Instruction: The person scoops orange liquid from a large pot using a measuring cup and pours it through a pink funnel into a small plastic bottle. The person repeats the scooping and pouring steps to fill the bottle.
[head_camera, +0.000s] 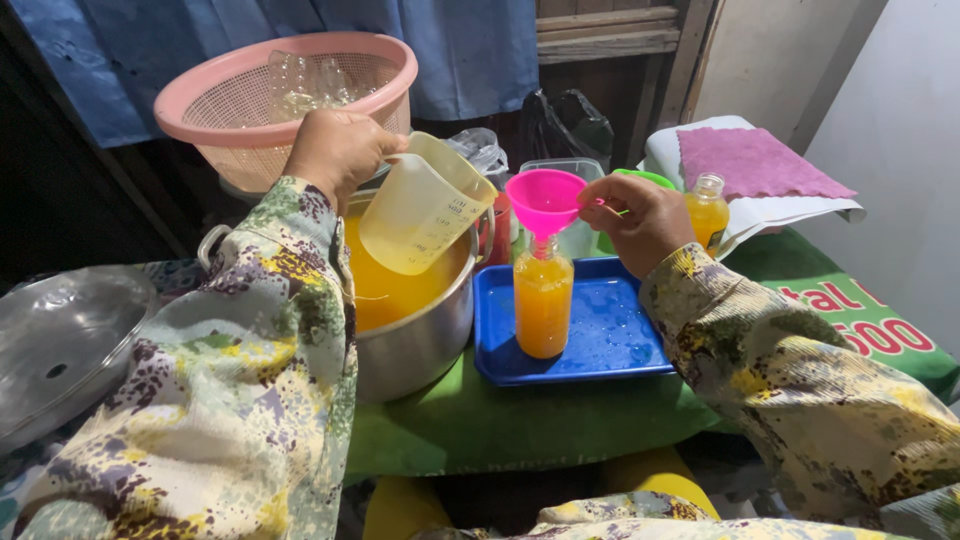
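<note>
The left hand (338, 150) holds a clear measuring jug (425, 205) tilted over a metal pot (420, 335) of orange liquid. The right hand (640, 220) steadies a pink funnel (545, 200) in a filled bottle (543, 300) standing on a blue tray (610, 330).

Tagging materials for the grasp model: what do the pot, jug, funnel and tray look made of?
Pot: bare metal, likely aluminium or steel; dull grey sheen.
Jug in the left hand: translucent, cloudy plastic.
Funnel, steadied by the right hand: glossy, bright pink plastic.
Tray: glossy blue plastic, wet-looking.
</note>
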